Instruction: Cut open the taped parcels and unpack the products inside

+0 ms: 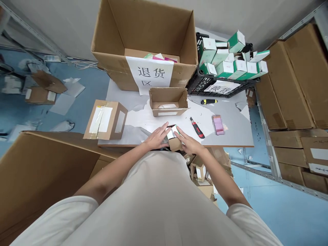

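Observation:
At the front edge of the table, a small cardboard box (175,144) is held between my two hands. A white carton with a bit of green (172,132) shows at its top. My left hand (156,137) lies along the left side, fingers stretched toward the top and thumb low near the box. On the other side, my right hand (189,140) rests its fingertips on the upper right edge, thumb near the lower corner. Right of my hands lies a red and black utility knife (197,127). Just beyond them is an open cardboard box (169,112) with something pale inside.
A large open carton (112,66) with a paper sign stands behind. Green and white boxes (227,69) fill a black crate (194,85). A taped carton (119,111) sits left, a yellow and black cutter (208,101) right. A big carton (51,171) flanks me.

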A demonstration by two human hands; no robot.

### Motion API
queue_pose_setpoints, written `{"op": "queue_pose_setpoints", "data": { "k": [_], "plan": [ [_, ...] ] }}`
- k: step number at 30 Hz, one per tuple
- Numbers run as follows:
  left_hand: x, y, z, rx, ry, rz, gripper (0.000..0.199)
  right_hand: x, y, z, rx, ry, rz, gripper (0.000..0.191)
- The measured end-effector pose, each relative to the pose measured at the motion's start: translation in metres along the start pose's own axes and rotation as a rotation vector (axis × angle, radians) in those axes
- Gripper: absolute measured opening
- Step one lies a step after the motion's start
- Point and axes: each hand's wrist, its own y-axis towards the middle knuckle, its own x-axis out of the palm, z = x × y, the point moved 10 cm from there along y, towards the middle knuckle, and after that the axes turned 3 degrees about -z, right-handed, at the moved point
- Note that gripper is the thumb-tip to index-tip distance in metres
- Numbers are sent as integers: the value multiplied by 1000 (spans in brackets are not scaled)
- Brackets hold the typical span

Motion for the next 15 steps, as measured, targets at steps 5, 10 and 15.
{"op": "queue_pose_setpoints", "data": {
  "k": [5, 10, 15],
  "plan": [
    [-7, 0, -1, -26, -43, 128, 60, -3, -2, 4, -101, -115, 1, 80],
    [-5, 0, 3, -7, -91, 155, 58, -21, -4, 2, -21, 32, 298, 55],
    [-4, -2, 0, -16, -171, 182, 67, -34, 19, -1, 84, 44, 393, 45]
  ]
}}
